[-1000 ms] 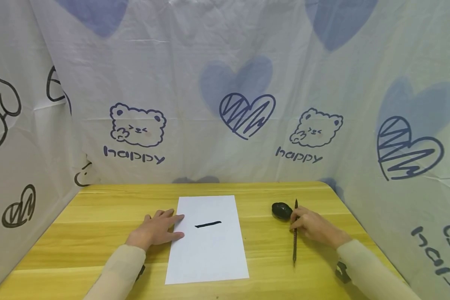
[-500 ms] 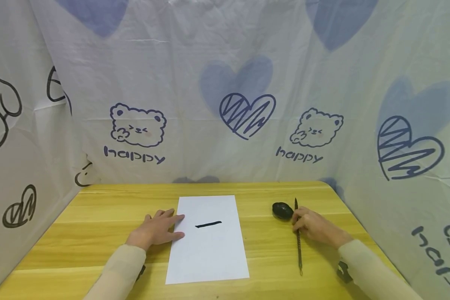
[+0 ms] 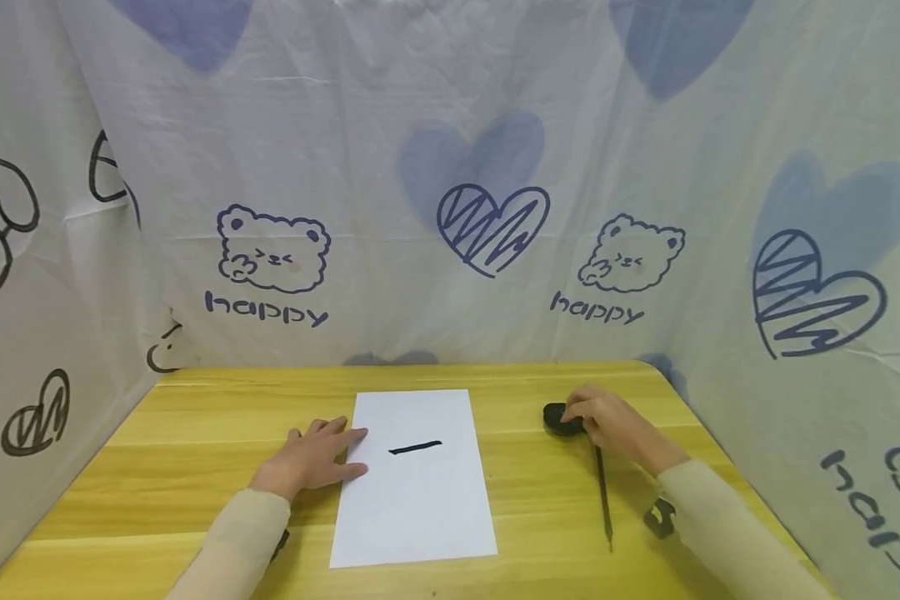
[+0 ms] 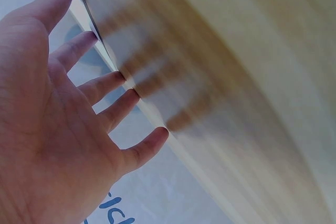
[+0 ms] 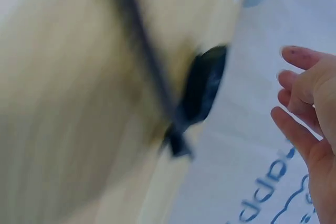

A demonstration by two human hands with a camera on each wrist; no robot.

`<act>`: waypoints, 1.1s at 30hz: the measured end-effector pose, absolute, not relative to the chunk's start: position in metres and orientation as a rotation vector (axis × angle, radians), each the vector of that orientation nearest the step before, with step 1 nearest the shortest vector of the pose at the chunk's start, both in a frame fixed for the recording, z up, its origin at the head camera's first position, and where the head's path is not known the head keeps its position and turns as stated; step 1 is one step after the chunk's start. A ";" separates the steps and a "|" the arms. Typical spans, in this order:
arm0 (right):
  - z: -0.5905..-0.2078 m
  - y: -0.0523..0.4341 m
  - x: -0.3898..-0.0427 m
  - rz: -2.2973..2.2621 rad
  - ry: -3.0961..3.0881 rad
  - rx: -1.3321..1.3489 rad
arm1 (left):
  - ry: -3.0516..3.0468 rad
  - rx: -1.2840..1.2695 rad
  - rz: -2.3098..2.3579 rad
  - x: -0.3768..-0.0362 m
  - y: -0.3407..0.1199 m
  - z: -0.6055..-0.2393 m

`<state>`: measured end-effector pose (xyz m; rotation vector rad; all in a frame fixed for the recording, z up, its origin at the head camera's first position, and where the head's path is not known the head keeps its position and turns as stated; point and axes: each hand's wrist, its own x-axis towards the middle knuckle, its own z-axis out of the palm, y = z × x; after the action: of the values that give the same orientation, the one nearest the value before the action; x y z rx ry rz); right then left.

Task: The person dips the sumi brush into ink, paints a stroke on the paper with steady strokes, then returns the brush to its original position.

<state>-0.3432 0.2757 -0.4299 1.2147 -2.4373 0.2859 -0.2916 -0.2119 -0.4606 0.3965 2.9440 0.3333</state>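
Note:
A white sheet of paper (image 3: 420, 500) lies on the wooden table (image 3: 195, 442) with one black horizontal stroke (image 3: 416, 448) on it. My left hand (image 3: 315, 457) rests flat beside it, its straight fingertips (image 4: 118, 80) on the sheet's left edge. A dark brush (image 3: 604, 498) lies loose on the table to the right of the paper and shows as a blur in the right wrist view (image 5: 144, 72). Just beyond its far end my right hand (image 3: 606, 418) hovers at a small black ink dish (image 3: 558, 421), fingers (image 5: 296, 100) loosely extended, holding nothing. The dish (image 5: 203, 88) shows beside the brush tip.
A white cloth printed with bears, hearts and the word happy (image 3: 450, 208) walls the table at the back and on both sides. The table's rounded right corner (image 3: 656, 371) lies just behind the dish. A dark wrist strap (image 3: 660, 518) sits on the right sleeve.
My right hand has let go of the brush, which now lies on the table, and has moved forward to the ink dish. The left hand and paper have not moved.

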 end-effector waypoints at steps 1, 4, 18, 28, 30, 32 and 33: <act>-0.426 0.269 -0.344 0.299 -2.428 1.197 | 2.944 0.396 0.336 -0.292 -0.212 -0.461; -0.420 0.248 -0.346 0.322 -2.380 1.173 | 2.940 0.393 0.337 -0.292 -0.212 -0.461; -0.421 0.171 -0.339 0.351 -2.520 0.998 | 2.937 0.400 0.343 -0.294 -0.209 -0.464; -0.425 0.147 -0.336 0.428 -2.639 0.834 | 2.940 0.415 0.356 -0.292 -0.214 -0.459; -0.426 0.146 -0.336 0.444 -2.663 0.798 | 2.938 0.417 0.365 -0.293 -0.214 -0.458; -0.429 0.146 -0.336 0.455 -2.676 0.775 | 2.933 0.409 0.375 -0.293 -0.214 -0.458; -0.430 0.146 -0.337 0.462 -2.676 0.772 | 2.932 0.400 0.379 -0.293 -0.214 -0.458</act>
<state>-0.3368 0.1462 -0.4301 0.7716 -2.6758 0.4623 -0.2931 -0.2141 -0.4583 0.3995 2.9318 0.3792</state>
